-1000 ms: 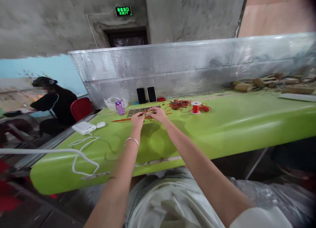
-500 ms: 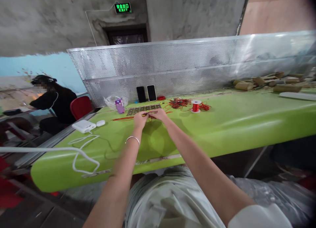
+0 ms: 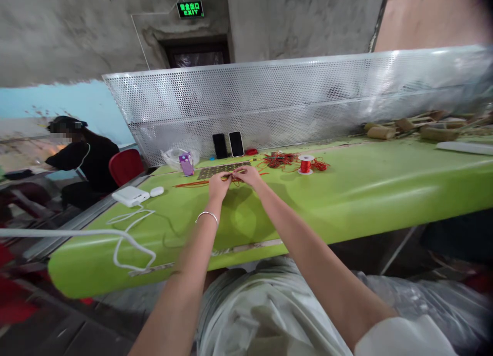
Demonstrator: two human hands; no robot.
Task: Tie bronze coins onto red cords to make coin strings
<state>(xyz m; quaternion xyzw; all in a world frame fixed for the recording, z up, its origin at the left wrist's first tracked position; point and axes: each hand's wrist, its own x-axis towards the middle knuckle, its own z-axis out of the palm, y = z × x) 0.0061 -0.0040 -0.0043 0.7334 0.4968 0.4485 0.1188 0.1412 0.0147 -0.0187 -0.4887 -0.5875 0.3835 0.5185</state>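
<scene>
My left hand [image 3: 219, 185] and my right hand [image 3: 248, 175] meet fingertip to fingertip over the green table [image 3: 308, 212]. Both are closed in a pinch on thin red cord [image 3: 236, 182], part of which dangles under the fingers. Long red strands [image 3: 192, 184] stretch out on the table left of my left hand. Just behind the hands lies a dark patterned mat [image 3: 210, 171]. The exact spot where the fingers grip is too small to make out.
Right of my hands stand a spool of red cord [image 3: 305, 165] and a red cord tangle [image 3: 279, 160]. Two phones [image 3: 236, 144] lean on the perforated metal screen [image 3: 269, 104]. A purple box [image 3: 187, 164] and a white power bank [image 3: 131, 196] with cable are left. A person [image 3: 84, 150] sits far left.
The fingers of my right hand have shifted slightly and look a bit more raised and bent. My left hand stays nearly in place. The view has tipped very slightly.
</scene>
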